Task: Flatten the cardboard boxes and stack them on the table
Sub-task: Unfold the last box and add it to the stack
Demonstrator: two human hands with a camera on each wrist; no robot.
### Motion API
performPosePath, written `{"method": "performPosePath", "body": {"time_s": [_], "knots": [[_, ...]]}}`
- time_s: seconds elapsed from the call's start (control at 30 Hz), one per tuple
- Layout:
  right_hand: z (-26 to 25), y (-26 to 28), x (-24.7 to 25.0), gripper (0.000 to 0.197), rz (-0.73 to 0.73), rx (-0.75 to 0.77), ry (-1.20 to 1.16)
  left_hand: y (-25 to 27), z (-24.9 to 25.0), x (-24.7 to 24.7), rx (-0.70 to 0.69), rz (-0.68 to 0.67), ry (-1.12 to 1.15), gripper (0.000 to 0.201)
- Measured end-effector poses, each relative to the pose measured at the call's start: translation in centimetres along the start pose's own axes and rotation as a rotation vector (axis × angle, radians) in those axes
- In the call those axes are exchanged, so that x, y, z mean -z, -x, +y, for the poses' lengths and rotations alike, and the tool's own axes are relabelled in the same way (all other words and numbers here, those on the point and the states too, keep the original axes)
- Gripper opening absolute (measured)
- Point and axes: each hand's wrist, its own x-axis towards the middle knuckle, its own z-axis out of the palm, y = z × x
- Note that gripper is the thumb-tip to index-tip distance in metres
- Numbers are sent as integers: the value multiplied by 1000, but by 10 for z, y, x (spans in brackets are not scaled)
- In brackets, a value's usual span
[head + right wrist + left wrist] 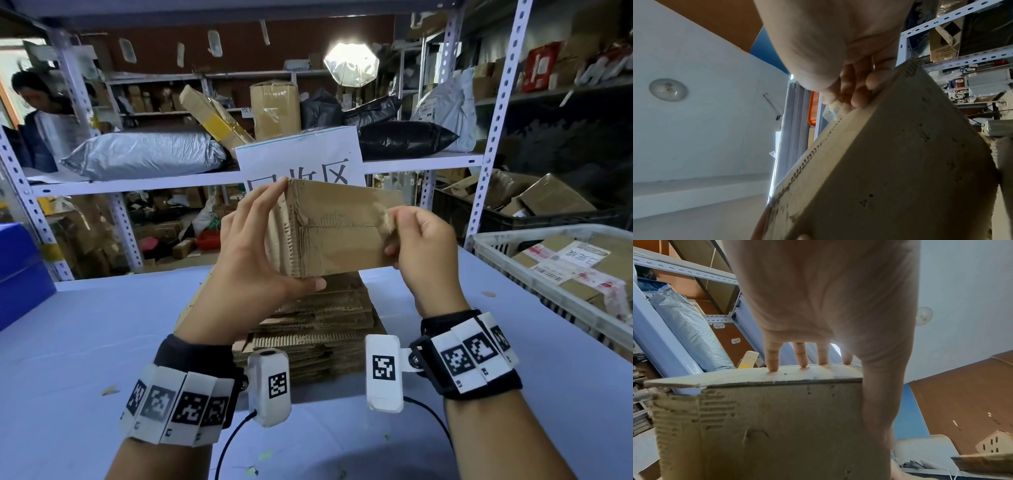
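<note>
Both hands raised — left hand (253,246) and right hand (421,250) clasp box (342,229).

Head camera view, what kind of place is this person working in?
Probably a parcel depot or stockroom. Slotted metal shelving carries grey and black mailer bags and a taped carton. A white crate beside the table holds labelled parcels.

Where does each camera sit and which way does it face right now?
Head: looks forward and down over the table; shows both hands, left and right, holding the box above the stack.
Left wrist: looks along the palm at fingers on the box.
Right wrist: looks up along fingers pinching tape.
All share the box.
</note>
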Motion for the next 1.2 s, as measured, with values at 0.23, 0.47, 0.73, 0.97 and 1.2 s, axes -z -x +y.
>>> {"method": "performPosePath", "body": {"time_s": [0.23,0.47,0.73,0.97,1.2], "knots": [[0,-26,-4,16,-28,58,50,-24,-4,9,-10,-24,-4,127],[8,-49,-12,16,34,61,21,-43,-29,12,16,-63,-10,133],[26,-64,-14,34,0,-220,-223,-48,-54,19,43,-104,-23,132],[26,-66,-24,38,-39,-281,-86,-47,-65,18,70,-151,-32,135],[33,-61,-28,20,-209,-203,-82,-45,-71,20,88,-151,-37,137]]}}
